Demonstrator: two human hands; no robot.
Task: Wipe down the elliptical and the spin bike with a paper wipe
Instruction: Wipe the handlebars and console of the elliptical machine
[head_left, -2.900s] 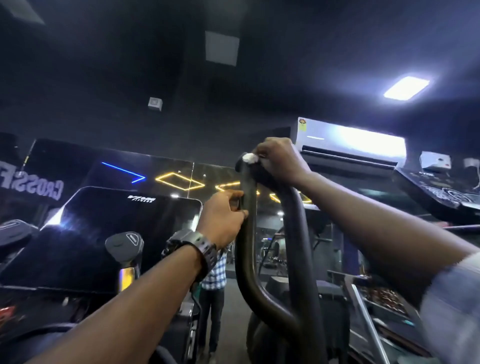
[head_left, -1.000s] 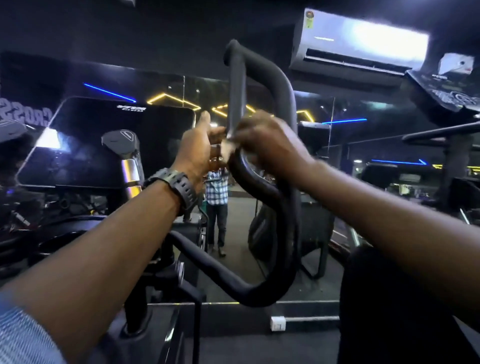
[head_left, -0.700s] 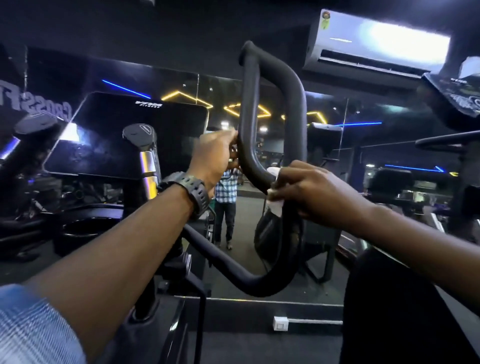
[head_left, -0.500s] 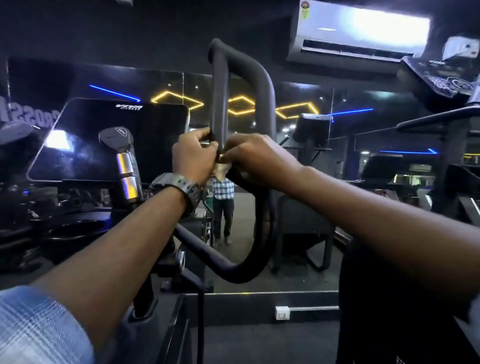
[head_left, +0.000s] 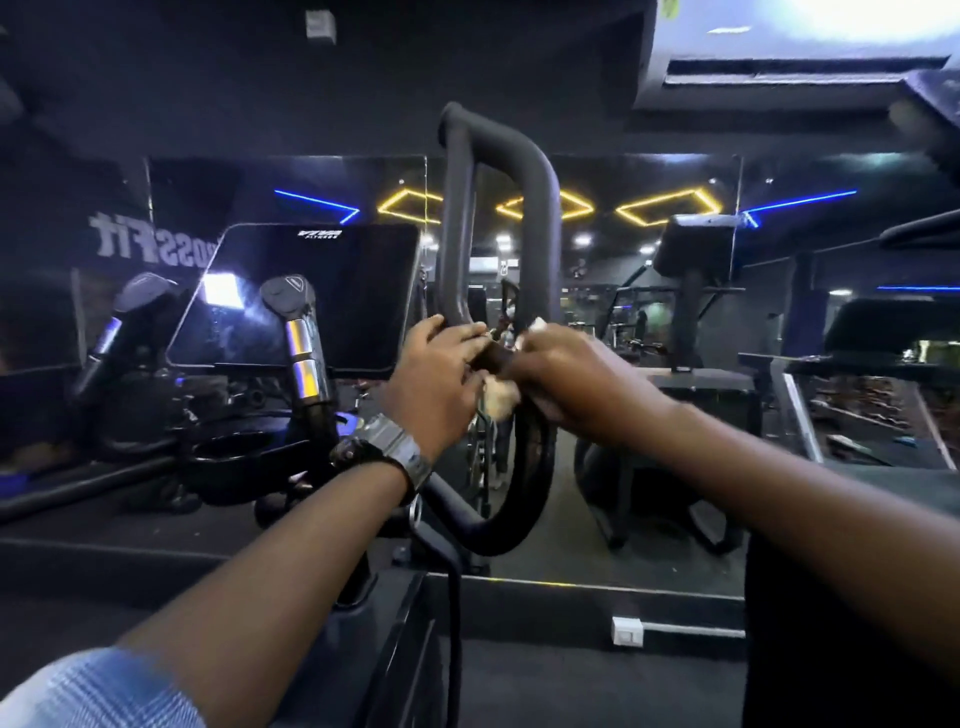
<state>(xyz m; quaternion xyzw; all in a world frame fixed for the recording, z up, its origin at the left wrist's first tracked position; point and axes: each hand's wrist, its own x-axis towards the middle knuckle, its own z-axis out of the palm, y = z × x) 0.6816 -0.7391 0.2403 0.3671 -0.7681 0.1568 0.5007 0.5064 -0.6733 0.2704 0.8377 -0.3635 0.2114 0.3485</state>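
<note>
The elliptical's black looped handlebar (head_left: 540, 208) rises in front of me. My left hand (head_left: 436, 384), with a watch on the wrist, grips the loop's inner bar at mid height. My right hand (head_left: 566, 379) wraps round the same bar just to the right, pressing a white paper wipe (head_left: 500, 399) against it. Bits of the wipe stick out above and below my right fingers. The two hands almost touch.
The elliptical's dark console screen (head_left: 311, 296) and a short silver-banded grip (head_left: 301, 343) stand to the left. A wall mirror (head_left: 649, 364) ahead reflects other machines. An air conditioner (head_left: 789, 57) hangs at the upper right. A white wall socket (head_left: 627, 630) sits low.
My right hand went from the top of the loop down the bar with the wipe and now sits beside my left hand, which has kept its grip at mid height.
</note>
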